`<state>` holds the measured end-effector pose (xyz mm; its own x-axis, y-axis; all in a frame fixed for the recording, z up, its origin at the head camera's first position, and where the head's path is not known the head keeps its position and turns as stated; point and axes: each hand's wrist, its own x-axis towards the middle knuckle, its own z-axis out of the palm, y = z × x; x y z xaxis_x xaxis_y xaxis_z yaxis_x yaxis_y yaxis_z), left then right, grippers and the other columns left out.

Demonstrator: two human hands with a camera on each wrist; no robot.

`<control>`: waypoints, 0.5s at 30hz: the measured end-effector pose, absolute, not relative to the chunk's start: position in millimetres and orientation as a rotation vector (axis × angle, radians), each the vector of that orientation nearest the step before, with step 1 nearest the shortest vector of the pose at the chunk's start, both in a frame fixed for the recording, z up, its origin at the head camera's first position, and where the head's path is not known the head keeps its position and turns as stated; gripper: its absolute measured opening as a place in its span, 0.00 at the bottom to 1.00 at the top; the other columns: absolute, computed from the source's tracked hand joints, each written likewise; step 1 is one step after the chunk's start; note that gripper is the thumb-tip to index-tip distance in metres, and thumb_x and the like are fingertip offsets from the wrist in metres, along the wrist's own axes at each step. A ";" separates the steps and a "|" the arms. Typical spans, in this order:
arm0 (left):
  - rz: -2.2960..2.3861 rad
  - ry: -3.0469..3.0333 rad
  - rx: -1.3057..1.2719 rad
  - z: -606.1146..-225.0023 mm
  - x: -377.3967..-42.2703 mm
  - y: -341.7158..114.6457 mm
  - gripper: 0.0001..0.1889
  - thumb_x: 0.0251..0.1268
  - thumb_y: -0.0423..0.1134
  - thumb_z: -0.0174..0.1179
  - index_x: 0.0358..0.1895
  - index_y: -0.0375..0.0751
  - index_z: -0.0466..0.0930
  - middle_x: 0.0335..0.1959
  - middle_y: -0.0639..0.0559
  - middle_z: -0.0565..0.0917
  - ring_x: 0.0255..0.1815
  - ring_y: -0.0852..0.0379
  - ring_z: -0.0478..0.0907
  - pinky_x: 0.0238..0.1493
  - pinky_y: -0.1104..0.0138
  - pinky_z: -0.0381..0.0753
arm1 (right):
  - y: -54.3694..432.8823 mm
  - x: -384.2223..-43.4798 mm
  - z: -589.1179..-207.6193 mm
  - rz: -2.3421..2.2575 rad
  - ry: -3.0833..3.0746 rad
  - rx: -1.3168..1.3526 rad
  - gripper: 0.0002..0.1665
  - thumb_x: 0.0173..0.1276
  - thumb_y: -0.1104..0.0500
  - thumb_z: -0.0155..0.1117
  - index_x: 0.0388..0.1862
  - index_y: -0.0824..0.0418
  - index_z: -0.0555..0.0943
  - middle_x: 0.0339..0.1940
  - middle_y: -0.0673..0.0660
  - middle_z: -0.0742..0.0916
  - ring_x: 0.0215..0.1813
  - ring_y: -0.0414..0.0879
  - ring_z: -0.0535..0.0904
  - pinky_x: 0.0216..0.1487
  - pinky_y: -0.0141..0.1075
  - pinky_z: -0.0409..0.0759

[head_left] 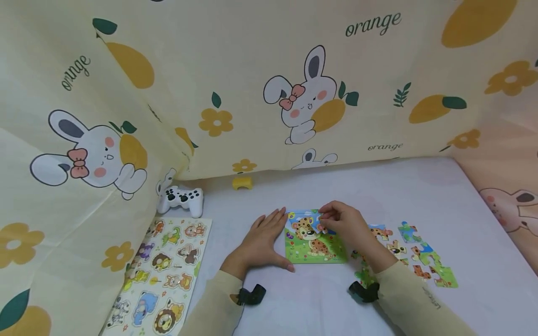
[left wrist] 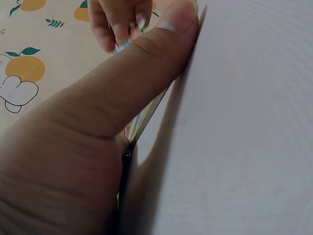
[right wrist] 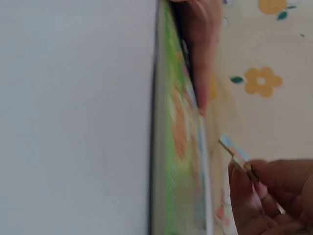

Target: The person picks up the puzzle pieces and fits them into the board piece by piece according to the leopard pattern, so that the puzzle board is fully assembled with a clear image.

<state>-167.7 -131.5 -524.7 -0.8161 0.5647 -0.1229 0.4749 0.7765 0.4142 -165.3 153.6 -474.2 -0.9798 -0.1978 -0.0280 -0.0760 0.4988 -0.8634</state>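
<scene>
A jigsaw puzzle board (head_left: 300,254) with a spotted cub on green grass lies flat on the white-covered table. My left hand (head_left: 261,245) rests at its left side, fingers straight and spread, with the thumb (left wrist: 132,71) along the near edge. Above the board's upper right part, my right hand (head_left: 346,226) pinches a small puzzle piece (right wrist: 235,148) between thumb and fingertips. In the right wrist view that piece is tilted and apart from the board. The board's upper right corner is partly hidden by the right hand.
Several loose puzzle pieces (head_left: 420,254) are spread right of the board, some behind the right forearm. An animal picture board (head_left: 191,261) lies at the left. Beyond it are a white game controller (head_left: 194,205) and a yellow block (head_left: 242,183). Printed cloth (head_left: 252,56) hangs around the table.
</scene>
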 end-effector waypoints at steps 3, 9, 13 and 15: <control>0.547 2.727 0.812 -524.1 -167.1 -131.4 0.80 0.40 0.85 0.74 0.91 0.46 0.44 0.91 0.59 0.37 0.89 0.60 0.31 0.86 0.52 0.33 | 141.5 -169.7 -479.3 -1.457 2.617 -0.162 0.12 0.79 0.64 0.71 0.57 0.66 0.85 0.44 0.54 0.89 0.47 0.50 0.85 0.47 0.43 0.85; 0.545 2.730 0.832 -524.0 -167.9 -131.0 0.79 0.41 0.84 0.75 0.91 0.47 0.44 0.91 0.60 0.37 0.89 0.62 0.30 0.86 0.52 0.34 | 134.8 -167.8 -479.8 -1.327 2.612 -0.214 0.16 0.80 0.59 0.71 0.61 0.64 0.85 0.52 0.56 0.88 0.56 0.54 0.85 0.61 0.55 0.84; 0.540 2.730 0.817 -522.5 -167.0 -131.7 0.78 0.41 0.83 0.75 0.91 0.47 0.45 0.91 0.61 0.38 0.89 0.62 0.31 0.86 0.52 0.34 | 141.4 -161.5 -475.0 -0.987 2.662 -0.601 0.25 0.81 0.58 0.70 0.71 0.67 0.82 0.68 0.65 0.85 0.70 0.66 0.79 0.72 0.65 0.75; 0.535 2.732 0.813 -521.8 -166.5 -132.4 0.78 0.41 0.84 0.75 0.91 0.47 0.45 0.91 0.60 0.38 0.89 0.61 0.31 0.86 0.52 0.34 | 143.2 -157.0 -473.1 -0.784 2.656 -0.789 0.32 0.82 0.54 0.69 0.78 0.67 0.77 0.77 0.67 0.79 0.78 0.69 0.71 0.74 0.69 0.70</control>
